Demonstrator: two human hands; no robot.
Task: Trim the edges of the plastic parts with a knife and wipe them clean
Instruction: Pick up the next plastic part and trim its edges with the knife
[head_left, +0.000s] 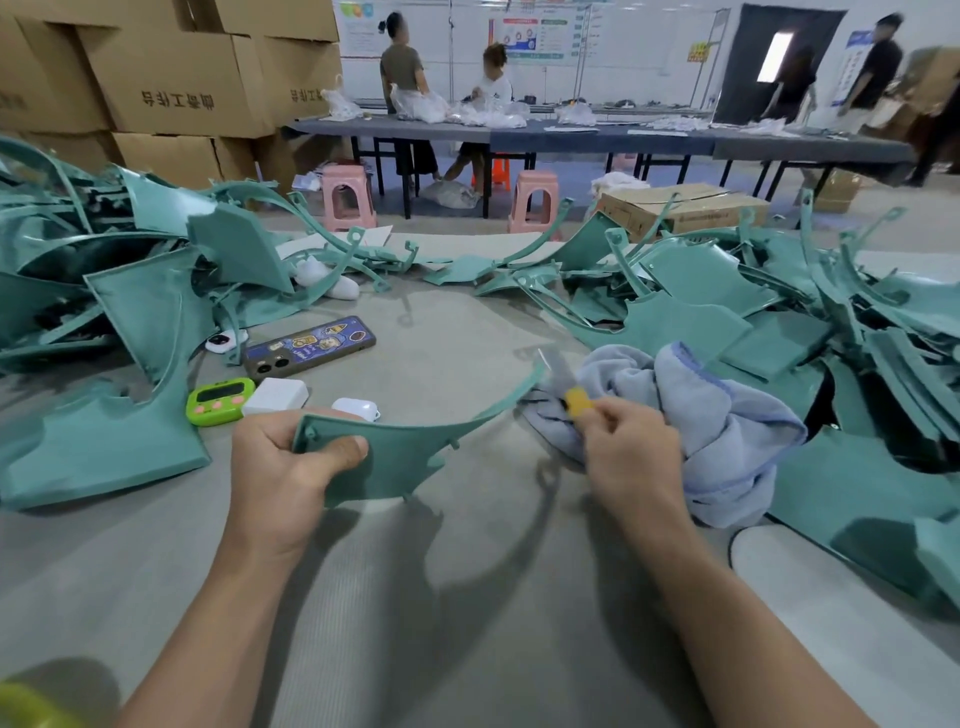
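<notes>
1. My left hand (291, 467) grips the teal plastic part (395, 462) at its wide end; its thin arm sweeps toward two o'clock.
2. My right hand (631, 447) pinches the yellow knife (577, 401), with the blurred blade near that arm's tip.
3. The blue cloth (717, 415) is bunched at this hand's two o'clock.

Chinese characters are printed on the boxes (176, 98), seemingly mirrored; 工作台 can be made out. Print on the posters (535, 39) and phone case (311, 345) cannot be read.
</notes>
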